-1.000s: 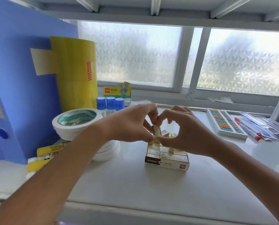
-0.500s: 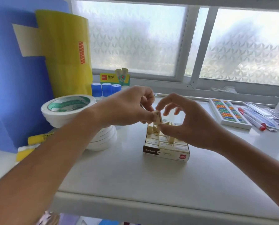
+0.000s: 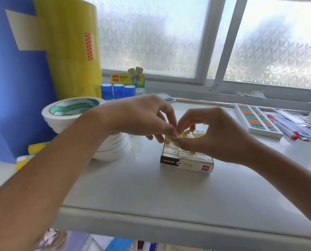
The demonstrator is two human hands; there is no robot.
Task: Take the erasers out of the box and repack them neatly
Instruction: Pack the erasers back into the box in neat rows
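Note:
A small open eraser box [image 3: 187, 164] stands on the white shelf, its front printed brown and white with a red logo. Rows of cream wrapped erasers [image 3: 186, 156] lie flat in its front part; a few at the back stand askew [image 3: 189, 134]. My left hand [image 3: 143, 116] and my right hand [image 3: 218, 134] meet just above the box's back left corner. Their fingertips pinch together on one small eraser [image 3: 174, 135], mostly hidden by the fingers.
A stack of white tape rolls [image 3: 75, 113] sits left of the box, with yellow tape rolls [image 3: 69, 42] and a blue folder [image 3: 15, 78] behind. Blue glue sticks [image 3: 117, 90] stand at the back. An abacus toy [image 3: 254, 120] and pens [image 3: 281, 125] lie right. The shelf edge [image 3: 169, 221] runs in front.
Both hands have come lower, towards the box, and their fingertips have closed together on the eraser. The camera has tilted down.

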